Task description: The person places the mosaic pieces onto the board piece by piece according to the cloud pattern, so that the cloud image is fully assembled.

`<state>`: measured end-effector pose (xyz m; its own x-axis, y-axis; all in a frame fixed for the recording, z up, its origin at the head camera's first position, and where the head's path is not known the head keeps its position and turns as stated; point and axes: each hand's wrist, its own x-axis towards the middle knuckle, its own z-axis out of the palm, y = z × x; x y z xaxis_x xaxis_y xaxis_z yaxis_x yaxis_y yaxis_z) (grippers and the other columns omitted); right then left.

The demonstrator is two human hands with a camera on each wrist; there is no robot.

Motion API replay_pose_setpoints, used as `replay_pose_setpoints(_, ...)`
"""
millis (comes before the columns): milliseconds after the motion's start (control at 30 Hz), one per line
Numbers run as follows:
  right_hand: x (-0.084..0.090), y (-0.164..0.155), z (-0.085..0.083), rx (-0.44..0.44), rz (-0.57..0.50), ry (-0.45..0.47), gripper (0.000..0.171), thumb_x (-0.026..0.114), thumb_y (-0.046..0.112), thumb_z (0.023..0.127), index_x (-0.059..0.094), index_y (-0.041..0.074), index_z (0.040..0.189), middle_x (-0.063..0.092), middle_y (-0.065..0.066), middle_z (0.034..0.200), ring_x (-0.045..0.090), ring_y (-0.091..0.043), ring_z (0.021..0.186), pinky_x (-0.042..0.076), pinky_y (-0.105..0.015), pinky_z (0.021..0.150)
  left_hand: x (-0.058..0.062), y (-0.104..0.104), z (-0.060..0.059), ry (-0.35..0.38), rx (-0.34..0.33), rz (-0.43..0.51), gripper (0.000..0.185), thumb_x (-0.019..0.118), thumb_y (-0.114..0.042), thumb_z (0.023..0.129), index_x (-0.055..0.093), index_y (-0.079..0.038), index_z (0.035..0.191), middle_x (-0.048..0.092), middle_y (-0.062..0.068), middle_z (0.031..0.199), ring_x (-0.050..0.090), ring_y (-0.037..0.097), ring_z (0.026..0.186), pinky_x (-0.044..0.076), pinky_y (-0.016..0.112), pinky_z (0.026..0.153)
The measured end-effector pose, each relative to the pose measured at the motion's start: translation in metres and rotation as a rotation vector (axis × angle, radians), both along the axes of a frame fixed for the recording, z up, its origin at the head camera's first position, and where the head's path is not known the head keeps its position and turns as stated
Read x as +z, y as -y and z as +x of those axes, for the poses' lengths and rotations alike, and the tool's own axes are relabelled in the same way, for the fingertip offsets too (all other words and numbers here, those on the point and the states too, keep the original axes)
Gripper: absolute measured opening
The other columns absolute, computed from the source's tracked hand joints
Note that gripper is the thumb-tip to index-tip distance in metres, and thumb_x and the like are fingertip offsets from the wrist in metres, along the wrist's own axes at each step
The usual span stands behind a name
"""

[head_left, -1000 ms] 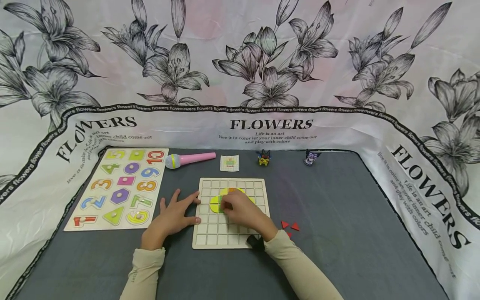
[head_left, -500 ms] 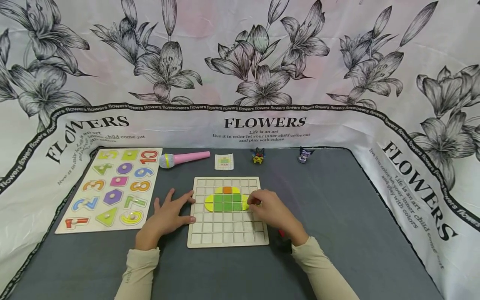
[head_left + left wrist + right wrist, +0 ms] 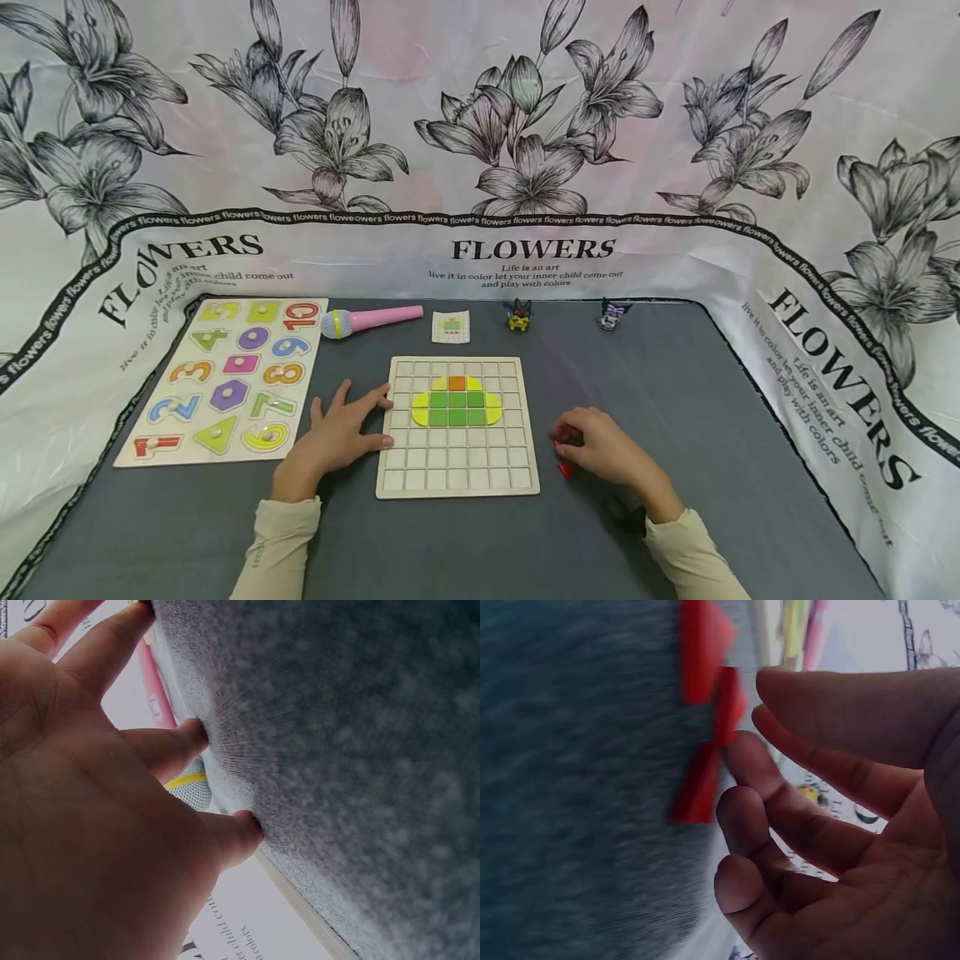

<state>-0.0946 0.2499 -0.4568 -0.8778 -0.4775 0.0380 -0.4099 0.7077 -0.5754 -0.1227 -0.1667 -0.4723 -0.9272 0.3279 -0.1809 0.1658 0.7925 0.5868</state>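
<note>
A pale square grid board lies mid-table, with several green squares, an orange square and yellow rounded pieces forming a domed shape in its upper part. My left hand is spread at the board's left side, fingertips and thumb right at its edge. To the right of the board, my right hand is over small red triangle pieces, partly covering them in the head view. The right wrist view shows three red triangles just beyond relaxed fingertips, with nothing held.
A number puzzle board lies at left. Along the back are a pink toy microphone, a small pattern card, a yellow-and-black figurine and a purple-and-white figurine. A floral cloth borders the grey table.
My right hand has gone from the coloured shape on the board rightward to the red triangles, uncovering the shape. My left hand has stayed at the board's left edge.
</note>
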Motion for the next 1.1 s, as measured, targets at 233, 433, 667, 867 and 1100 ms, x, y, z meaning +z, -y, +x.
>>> replay_pose_setpoints(233, -0.004, 0.001, 0.004, -0.034, 0.013, -0.019, 0.011, 0.079, 0.004, 0.095, 0.071, 0.011, 0.092, 0.060, 0.007, 0.087, 0.052, -0.015, 0.083, 0.045, -0.036, 0.073, 0.000, -0.001, 0.001, 0.011, 0.010, 0.001, 0.076, 0.084, -0.027, 0.095, 0.049, -0.010, 0.160, 0.053, 0.018, 0.158, 0.005, 0.056, 0.158, -0.007, 0.081, 0.115)
replay_pose_setpoints(433, -0.006, 0.007, 0.002, -0.036, 0.029, -0.014, 0.013, 0.079, 0.002, 0.095, 0.070, 0.012, 0.094, 0.059, 0.011, 0.083, 0.052, -0.013, 0.081, 0.046, -0.035, 0.072, 0.000, 0.001, 0.002, 0.008, 0.003, -0.001, 0.079, 0.085, -0.028, 0.094, 0.047, -0.009, 0.161, 0.057, 0.016, 0.155, 0.007, 0.057, 0.158, -0.006, 0.083, 0.115)
replay_pose_setpoints(667, -0.003, 0.016, -0.004, -0.035, -0.036, -0.002, 0.012, 0.077, -0.001, 0.095, 0.071, 0.009, 0.094, 0.058, 0.009, 0.076, 0.051, -0.005, 0.064, 0.047, -0.028, 0.058, -0.001, 0.001, 0.000, -0.008, -0.006, 0.009, 0.081, 0.085, -0.029, 0.094, 0.045, -0.009, 0.162, 0.058, 0.014, 0.154, 0.007, 0.056, 0.158, -0.006, 0.082, 0.115)
replay_pose_setpoints(867, 0.000, 0.039, -0.012, 0.006, -0.092, 0.021, 0.009, 0.074, 0.001, 0.098, 0.071, 0.009, 0.095, 0.060, 0.007, 0.079, 0.051, -0.006, 0.067, 0.046, -0.028, 0.059, -0.003, 0.002, 0.001, 0.008, 0.008, 0.006, 0.080, 0.085, -0.025, 0.094, 0.046, -0.009, 0.162, 0.057, 0.015, 0.155, 0.006, 0.055, 0.158, -0.008, 0.081, 0.116)
replay_pose_setpoints(1100, 0.001, 0.067, -0.022, 0.058, -0.109, 0.025, 0.008, 0.070, 0.001, 0.098, 0.071, 0.009, 0.096, 0.062, 0.007, 0.082, 0.053, -0.007, 0.069, 0.047, -0.028, 0.061, -0.001, -0.001, 0.001, -0.002, 0.014, 0.015, 0.077, 0.086, -0.025, 0.094, 0.049, -0.011, 0.160, 0.058, 0.014, 0.154, 0.007, 0.056, 0.158, -0.006, 0.082, 0.115)
